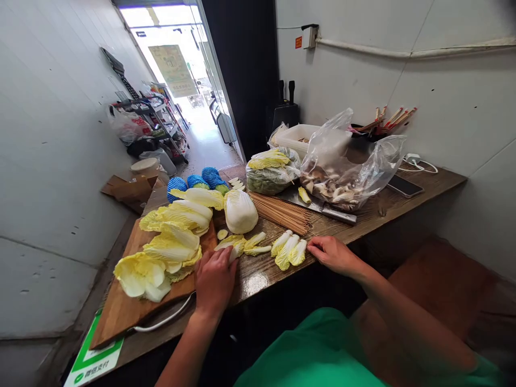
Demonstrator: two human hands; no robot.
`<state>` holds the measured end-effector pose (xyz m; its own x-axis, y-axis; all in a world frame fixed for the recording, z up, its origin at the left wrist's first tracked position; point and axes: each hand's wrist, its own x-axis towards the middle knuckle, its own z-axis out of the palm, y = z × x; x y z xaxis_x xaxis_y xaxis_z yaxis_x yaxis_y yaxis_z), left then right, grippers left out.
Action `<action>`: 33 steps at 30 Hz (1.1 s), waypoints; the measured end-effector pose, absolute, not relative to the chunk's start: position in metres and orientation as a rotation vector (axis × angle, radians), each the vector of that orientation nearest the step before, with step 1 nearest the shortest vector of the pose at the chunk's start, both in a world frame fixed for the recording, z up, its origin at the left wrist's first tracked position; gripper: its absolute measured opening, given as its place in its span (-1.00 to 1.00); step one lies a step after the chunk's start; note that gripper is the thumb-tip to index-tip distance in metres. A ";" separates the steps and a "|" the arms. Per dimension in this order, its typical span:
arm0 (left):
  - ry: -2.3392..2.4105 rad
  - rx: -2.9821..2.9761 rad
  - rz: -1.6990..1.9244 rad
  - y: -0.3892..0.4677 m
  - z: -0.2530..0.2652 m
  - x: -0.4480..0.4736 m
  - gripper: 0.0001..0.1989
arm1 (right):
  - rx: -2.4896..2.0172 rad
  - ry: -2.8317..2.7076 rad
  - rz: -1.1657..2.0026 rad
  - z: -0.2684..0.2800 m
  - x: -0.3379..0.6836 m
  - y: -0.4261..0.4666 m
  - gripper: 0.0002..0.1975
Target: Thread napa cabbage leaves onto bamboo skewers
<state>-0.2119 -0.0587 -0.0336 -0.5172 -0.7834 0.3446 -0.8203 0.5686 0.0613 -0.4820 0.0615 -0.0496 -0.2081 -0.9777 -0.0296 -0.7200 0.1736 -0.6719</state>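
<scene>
My left hand (213,279) rests at the cutting board's right edge, its fingers curled over a napa cabbage leaf (233,244). Another small leaf (257,244) lies just right of that one. My right hand (332,253) is by the table's front edge with thumb and forefinger pinched together; what they hold, if anything, is too small to make out. Beside its fingertips sits a row of small cabbage leaves (288,249). A bundle of thin wooden skewers (280,212) lies behind them. Large cabbage leaves (173,242) are piled on the wooden cutting board (133,314).
Behind my hands stand a trimmed cabbage head (241,212), a knife (338,215), a bag of mushrooms (334,185) and a bag of greens (272,174). Blue-netted vegetables (196,181) are at the far left, a phone (405,185) at the right. A white cable (165,321) loops beside the board.
</scene>
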 end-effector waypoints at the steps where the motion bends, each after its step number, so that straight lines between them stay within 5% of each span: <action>1: -2.468 1.306 0.140 -0.059 -0.034 -0.211 -0.70 | -1.598 1.993 -0.745 -0.050 -0.482 0.061 -0.75; 8: -2.248 1.181 -0.175 -0.058 -0.034 -0.203 -0.66 | -1.611 1.956 -0.792 -0.054 -0.481 0.064 -0.75; 17: -1.398 1.153 -1.457 -0.060 -0.015 -0.204 -0.37 | -1.524 1.747 -1.050 -0.043 -0.467 0.070 -0.74; 20: -1.013 1.039 -1.857 -0.060 -0.010 -0.207 -0.44 | -1.470 1.625 -1.112 -0.034 -0.460 0.072 -0.76; 26: -0.770 0.956 -1.946 -0.056 -0.006 -0.212 -0.74 | -1.415 1.491 -1.046 -0.028 -0.455 0.069 -0.70; 33: -0.838 0.999 -1.843 -0.055 -0.010 -0.214 -0.71 | -1.632 1.850 -0.858 -0.043 -0.462 0.052 -0.77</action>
<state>-0.2143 -0.0545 -0.0099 -0.3141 -0.8997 -0.3031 0.3632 -0.4088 0.8373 -0.4621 0.0523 -0.0426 -0.1353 -0.9905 0.0246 -0.6585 0.0713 -0.7492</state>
